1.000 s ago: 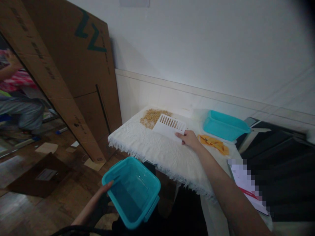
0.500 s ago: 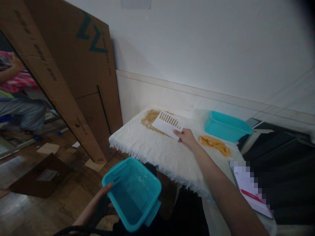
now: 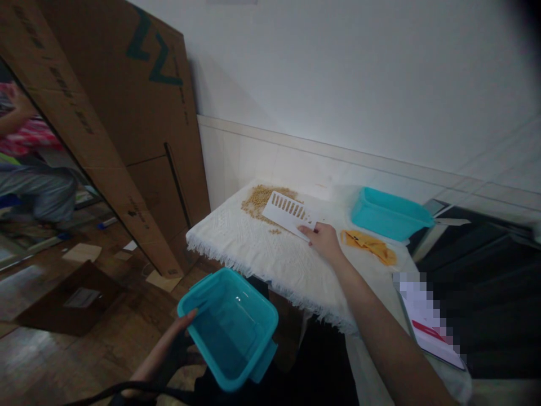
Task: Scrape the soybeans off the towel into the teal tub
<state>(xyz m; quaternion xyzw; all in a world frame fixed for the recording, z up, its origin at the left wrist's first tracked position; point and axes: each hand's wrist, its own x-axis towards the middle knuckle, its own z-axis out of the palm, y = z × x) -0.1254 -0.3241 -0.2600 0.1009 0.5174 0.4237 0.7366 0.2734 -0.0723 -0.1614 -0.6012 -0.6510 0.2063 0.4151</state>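
Note:
My right hand (image 3: 323,238) pinches the near right end of a flat white plastic piece with a row of slots (image 3: 284,216). This piece lies low over the white cloth, next to a spread of small tan pellets or beans (image 3: 258,201); a few stray ones sit in front of it. Below the table's front edge, my left hand (image 3: 180,332) grips the left rim of a teal plastic tub (image 3: 230,330), thumb over the rim and fingers partly hidden beneath. The tub tilts toward me, and nothing shows inside it.
A second teal tub (image 3: 389,217) stands at the table's back right, with a folded yellow cloth (image 3: 372,247) before it. Fringed white cloth (image 3: 236,237) covers the table. A tall cardboard box (image 3: 127,129) rises at left; another person's arm (image 3: 19,113) shows beyond.
The slotted piece has shifted slightly to the right, and several loose pellets now lie in front of it. The held tub has barely moved.

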